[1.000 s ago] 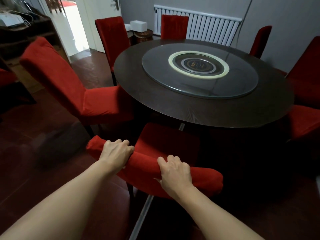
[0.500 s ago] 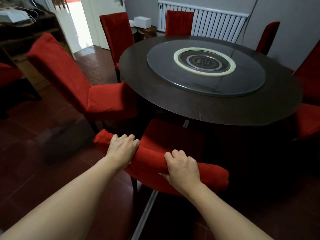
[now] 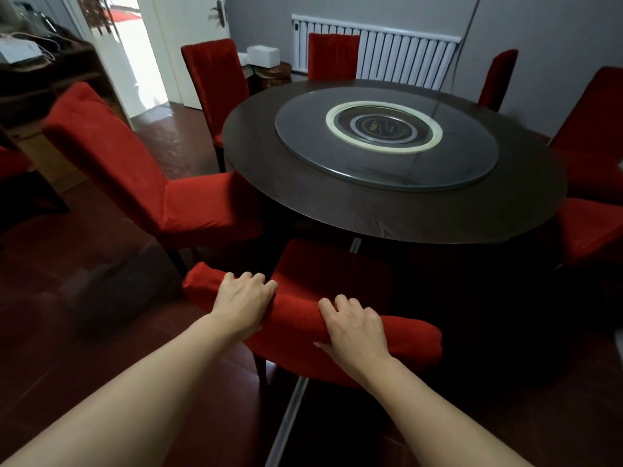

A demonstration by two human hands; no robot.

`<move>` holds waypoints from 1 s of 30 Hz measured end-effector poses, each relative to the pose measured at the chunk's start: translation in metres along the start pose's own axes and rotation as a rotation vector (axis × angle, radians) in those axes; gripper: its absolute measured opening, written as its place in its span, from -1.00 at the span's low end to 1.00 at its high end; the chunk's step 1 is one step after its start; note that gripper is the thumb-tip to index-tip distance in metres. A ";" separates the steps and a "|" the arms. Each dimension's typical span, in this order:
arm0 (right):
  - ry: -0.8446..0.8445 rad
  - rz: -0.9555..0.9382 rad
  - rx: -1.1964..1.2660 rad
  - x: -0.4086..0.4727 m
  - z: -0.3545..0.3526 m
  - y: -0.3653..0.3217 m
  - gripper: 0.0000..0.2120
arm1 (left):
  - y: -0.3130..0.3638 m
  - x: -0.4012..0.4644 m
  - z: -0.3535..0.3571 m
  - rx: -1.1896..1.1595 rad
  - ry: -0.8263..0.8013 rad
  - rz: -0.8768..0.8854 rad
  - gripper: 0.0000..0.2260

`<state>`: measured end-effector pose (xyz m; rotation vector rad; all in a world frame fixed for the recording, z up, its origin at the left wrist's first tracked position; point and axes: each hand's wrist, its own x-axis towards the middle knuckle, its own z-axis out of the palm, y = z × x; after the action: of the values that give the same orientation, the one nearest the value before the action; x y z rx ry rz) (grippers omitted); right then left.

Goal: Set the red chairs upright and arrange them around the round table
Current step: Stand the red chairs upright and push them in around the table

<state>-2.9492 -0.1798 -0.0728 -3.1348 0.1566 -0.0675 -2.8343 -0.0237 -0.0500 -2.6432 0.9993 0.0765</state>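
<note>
A red chair (image 3: 332,274) stands upright right in front of me, its seat partly under the near edge of the dark round table (image 3: 387,217). My left hand (image 3: 241,303) and my right hand (image 3: 355,328) both grip the top of its backrest, left hand nearer the left end. Another red chair (image 3: 135,176) stands upright to the left, seat against the table. More red chairs stand around the far side: one at the back left (image 3: 215,82), one by the radiator (image 3: 332,57), one at the back right (image 3: 497,79), and two at the right edge (image 3: 593,136).
A glass turntable (image 3: 303,136) lies on the table. A white radiator (image 3: 404,59) lines the back wall, with a basket and white box (image 3: 264,55) beside it. An open doorway (image 3: 135,55) is at the back left, and a dark cabinet (image 3: 37,92) at the far left.
The view has moved closer to the table. The chair in my hands has gone a little further under the table edge; both hands keep their grip on its backrest.
</note>
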 end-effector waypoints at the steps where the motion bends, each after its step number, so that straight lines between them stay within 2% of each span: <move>1: -0.018 -0.002 0.014 0.001 -0.002 0.001 -0.42 | -0.001 0.000 -0.002 -0.005 -0.015 0.013 -0.49; 6: -0.154 -0.038 0.133 -0.001 -0.018 0.010 -0.24 | -0.003 0.000 -0.016 -0.185 -0.096 0.111 -0.38; 10: -0.123 0.013 0.174 -0.008 -0.039 0.028 -0.29 | 0.005 0.000 -0.041 -0.324 -0.103 0.155 -0.36; 16: -0.105 0.126 0.161 -0.019 -0.069 0.063 -0.29 | 0.028 0.014 -0.075 -0.303 -0.020 0.208 -0.41; 20: -0.090 0.176 0.182 -0.035 -0.083 0.088 -0.28 | 0.051 0.027 -0.090 -0.285 -0.026 0.228 -0.44; 30: -0.097 0.297 0.215 -0.097 -0.092 0.202 -0.26 | 0.176 0.058 -0.138 -0.277 -0.018 0.307 -0.43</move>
<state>-3.0696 -0.3709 0.0137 -2.8578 0.5697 0.0636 -2.9137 -0.2283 0.0244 -2.6954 1.4767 0.3283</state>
